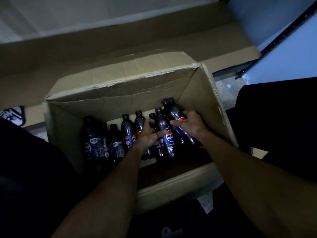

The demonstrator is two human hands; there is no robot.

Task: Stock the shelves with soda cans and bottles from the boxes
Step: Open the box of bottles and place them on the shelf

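In the open cardboard box, our left hand, fingers clamped on a Pepsi bottle, our right hand, fingers clamped on the neighbouring bottle, further bottles at left

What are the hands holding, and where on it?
Left hand grips the front bottle at its middle, by the label; right hand grips the rear bottle the same way.

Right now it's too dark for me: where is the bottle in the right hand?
Head view: the right hand grips that bottle at the right end of the row inside the box, beside a second bottle in the left hand.
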